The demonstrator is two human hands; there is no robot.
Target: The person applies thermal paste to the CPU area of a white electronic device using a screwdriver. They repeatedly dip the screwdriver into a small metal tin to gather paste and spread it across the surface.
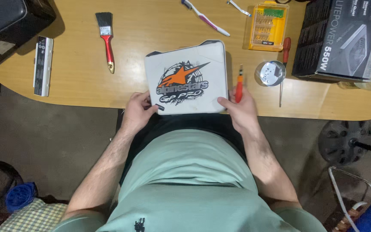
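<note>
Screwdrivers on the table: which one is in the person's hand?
The short orange-handled screwdriver, held in the right hand. The long red-handled screwdriver lies untouched beside the round tin.

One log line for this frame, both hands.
left hand: grips laptop corner | right hand: holds screwdriver, touching laptop | laptop: closed, on table

Left hand [137, 112], right hand [240, 111]: forearms converging forward, fingers curled, thumbs up.
</note>
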